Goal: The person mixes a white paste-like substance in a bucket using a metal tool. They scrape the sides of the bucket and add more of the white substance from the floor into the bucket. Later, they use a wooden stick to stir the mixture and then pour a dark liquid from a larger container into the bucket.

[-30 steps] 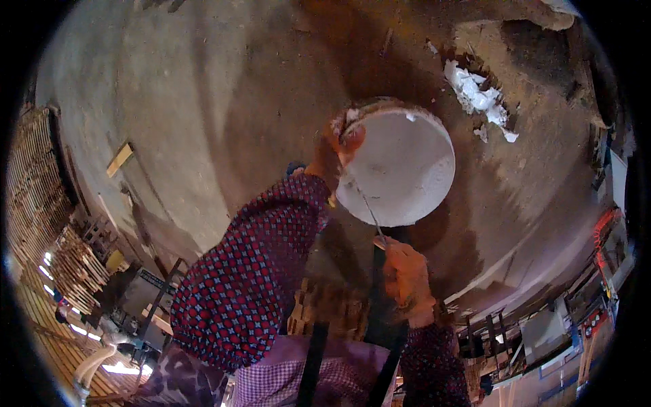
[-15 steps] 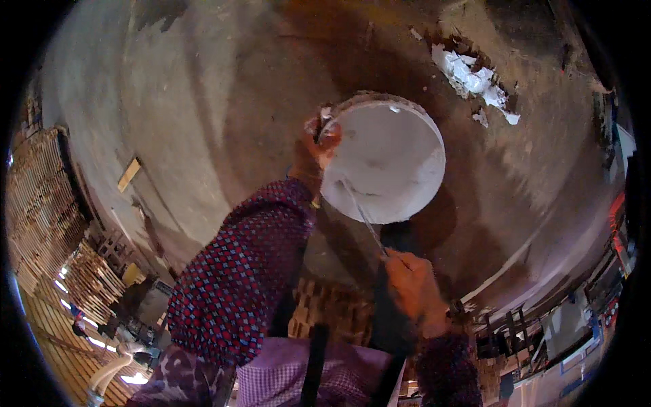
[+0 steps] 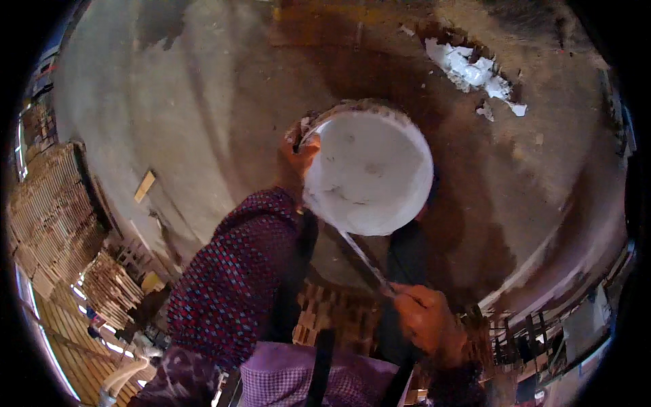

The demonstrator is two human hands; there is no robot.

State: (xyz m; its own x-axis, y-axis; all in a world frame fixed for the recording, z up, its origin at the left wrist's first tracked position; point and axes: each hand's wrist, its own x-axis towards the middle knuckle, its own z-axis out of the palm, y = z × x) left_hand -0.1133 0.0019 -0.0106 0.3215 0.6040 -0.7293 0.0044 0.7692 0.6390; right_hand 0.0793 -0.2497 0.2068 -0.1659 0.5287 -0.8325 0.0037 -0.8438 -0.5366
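A round white tub (image 3: 371, 178) with a crusted, dirty rim is tilted so that its pale inside faces me. A few dark marks show on that surface. My left hand (image 3: 302, 154) grips its left edge, fingers closed around the rim and partly hidden by it. Lower right, my right hand (image 3: 428, 319) is closed on one end of a long thin scraper-like stick (image 3: 364, 259). The far end of the stick reaches the tub's lower rim; whether it touches there I cannot tell.
A heap of white scraps (image 3: 475, 71) lies on the brown floor (image 3: 230, 102) at the far right. At left are a short wooden piece (image 3: 144, 186) and stacked corrugated sheets (image 3: 54, 217). Wooden pieces (image 3: 332, 312) lie below, near my legs.
My right hand has drawn down and slightly right, bringing the stick's tip from inside the tub to its lower rim. The tub and left hand have shifted a little left in view.
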